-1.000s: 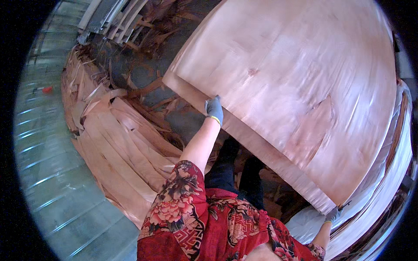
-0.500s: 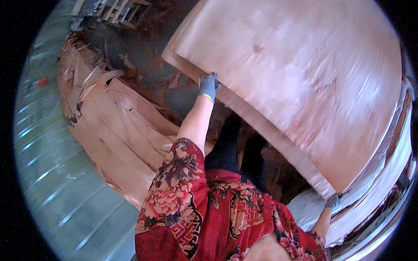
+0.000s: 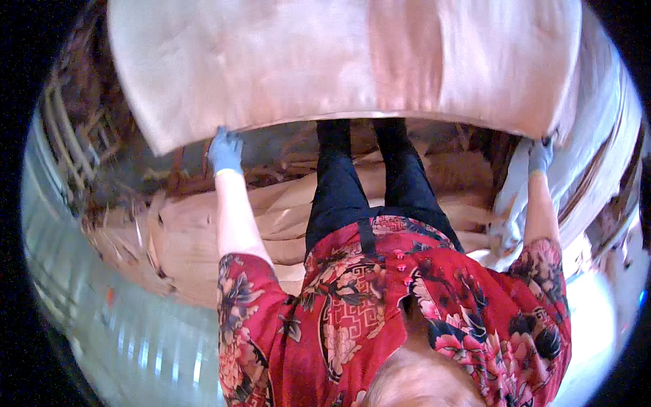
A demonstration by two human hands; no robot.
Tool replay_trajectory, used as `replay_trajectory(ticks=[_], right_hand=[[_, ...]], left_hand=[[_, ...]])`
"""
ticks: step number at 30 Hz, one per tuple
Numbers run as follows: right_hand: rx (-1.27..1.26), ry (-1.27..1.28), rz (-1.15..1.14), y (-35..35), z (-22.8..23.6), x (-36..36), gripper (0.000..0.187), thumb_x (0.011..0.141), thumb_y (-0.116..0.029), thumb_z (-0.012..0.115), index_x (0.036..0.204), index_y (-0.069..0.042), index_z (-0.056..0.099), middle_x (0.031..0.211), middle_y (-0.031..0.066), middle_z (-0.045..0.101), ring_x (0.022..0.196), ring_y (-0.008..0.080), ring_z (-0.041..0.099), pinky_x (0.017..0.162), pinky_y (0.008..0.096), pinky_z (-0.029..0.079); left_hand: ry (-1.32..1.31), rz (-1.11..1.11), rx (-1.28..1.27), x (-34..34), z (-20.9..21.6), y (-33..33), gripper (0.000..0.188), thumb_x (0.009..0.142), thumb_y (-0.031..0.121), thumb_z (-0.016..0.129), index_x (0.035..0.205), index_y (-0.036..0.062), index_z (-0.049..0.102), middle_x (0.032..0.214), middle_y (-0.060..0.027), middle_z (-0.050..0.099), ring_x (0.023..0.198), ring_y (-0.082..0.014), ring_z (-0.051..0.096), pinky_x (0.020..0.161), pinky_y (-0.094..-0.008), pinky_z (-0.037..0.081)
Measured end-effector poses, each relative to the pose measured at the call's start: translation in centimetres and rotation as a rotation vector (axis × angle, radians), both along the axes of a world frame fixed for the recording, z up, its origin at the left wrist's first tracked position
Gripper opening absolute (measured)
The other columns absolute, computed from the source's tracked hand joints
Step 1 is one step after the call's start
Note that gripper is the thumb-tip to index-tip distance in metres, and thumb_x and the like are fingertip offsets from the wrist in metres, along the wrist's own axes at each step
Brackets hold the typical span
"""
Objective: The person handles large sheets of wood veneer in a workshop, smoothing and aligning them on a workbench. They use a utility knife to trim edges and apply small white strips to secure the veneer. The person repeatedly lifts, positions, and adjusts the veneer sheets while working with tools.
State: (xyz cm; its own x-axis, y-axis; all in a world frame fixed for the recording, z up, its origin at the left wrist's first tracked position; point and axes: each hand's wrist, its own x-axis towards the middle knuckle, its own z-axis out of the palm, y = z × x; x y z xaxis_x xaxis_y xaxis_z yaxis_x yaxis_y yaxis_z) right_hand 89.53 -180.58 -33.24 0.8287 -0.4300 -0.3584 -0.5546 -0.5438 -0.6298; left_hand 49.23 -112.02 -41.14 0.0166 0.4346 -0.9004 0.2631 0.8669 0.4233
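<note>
A broad, thin sheet of pale wood veneer (image 3: 285,61) with a darker reddish band stretches across the top of the view. Its near edge bows across in front of my legs. My left hand (image 3: 226,150), in a grey-blue glove, is closed on that edge towards its left end. At the right corner my right hand (image 3: 540,156), gloved alike, grips the same sheet. Both arms reach forward, wide apart. The far edge of the sheet lies outside the view.
Loose, torn veneer sheets (image 3: 196,234) lie heaped behind and left of my legs. On the right stands a layered stack (image 3: 600,156) with pale sheeting beside it. A slatted wooden frame (image 3: 68,136) is at the far left, above a ribbed grey-green surface (image 3: 135,339).
The veneer sheet has swung from a diagonal to lying straight across in front of me. My left hand has shifted left, and my right hand has moved forward; both keep their grip.
</note>
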Motion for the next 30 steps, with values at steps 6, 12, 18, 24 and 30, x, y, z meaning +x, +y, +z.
replay_trajectory(ticks=[6,12,18,24,30], right_hand=[[-0.136,-0.029,0.088,-8.3,-8.0,-1.6,0.031,0.081,-0.012,0.058,0.112,-0.005,0.056,0.096,0.0013,0.062,0.081,0.0126,0.054,0.077,0.0264,0.042],[-0.097,-0.134,0.135,-5.1,-7.6,-3.2,0.028,0.080,-0.011,0.059,0.108,-0.005,0.058,0.091,0.0001,0.062,0.081,0.0094,0.053,0.076,0.0229,0.042],[-0.154,-0.115,0.061,-5.6,-8.6,-4.6,0.029,0.081,-0.015,0.060,0.108,-0.005,0.059,0.086,0.0005,0.063,0.079,0.0090,0.054,0.075,0.0227,0.043],[-0.274,-0.059,0.108,-3.2,-6.9,-3.8,0.037,0.079,-0.015,0.058,0.115,-0.008,0.055,0.100,0.0059,0.064,0.089,0.0155,0.058,0.082,0.0264,0.043],[-0.385,0.138,0.115,-4.7,-1.3,-7.4,0.042,0.084,-0.021,0.053,0.123,-0.007,0.047,0.109,0.0179,0.058,0.098,0.0247,0.057,0.083,0.0325,0.042]], left_hand=[[0.136,0.012,0.110,2.1,0.8,-0.5,0.045,0.091,0.037,0.039,0.126,0.0092,0.041,0.133,-0.0076,0.039,0.126,-0.0245,0.029,0.105,-0.0380,0.023],[-0.330,0.238,-0.183,-4.4,-3.3,2.8,0.038,0.088,0.027,0.037,0.117,0.0053,0.048,0.126,-0.0108,0.047,0.113,-0.0267,0.044,0.095,-0.0370,0.033],[-0.140,0.281,-0.247,-2.4,-4.1,3.0,0.033,0.089,0.030,0.039,0.109,0.0081,0.052,0.118,-0.0083,0.054,0.107,-0.0253,0.049,0.093,-0.0388,0.036],[0.192,0.054,0.157,3.3,1.2,-1.7,0.033,0.087,0.021,0.037,0.113,0.0054,0.051,0.120,-0.0091,0.053,0.109,-0.0279,0.048,0.094,-0.0413,0.037],[0.382,-0.213,0.188,-0.1,-1.4,2.1,0.020,0.083,0.028,0.048,0.088,0.0105,0.056,0.086,-0.0070,0.061,0.073,-0.0242,0.057,0.063,-0.0396,0.043]])
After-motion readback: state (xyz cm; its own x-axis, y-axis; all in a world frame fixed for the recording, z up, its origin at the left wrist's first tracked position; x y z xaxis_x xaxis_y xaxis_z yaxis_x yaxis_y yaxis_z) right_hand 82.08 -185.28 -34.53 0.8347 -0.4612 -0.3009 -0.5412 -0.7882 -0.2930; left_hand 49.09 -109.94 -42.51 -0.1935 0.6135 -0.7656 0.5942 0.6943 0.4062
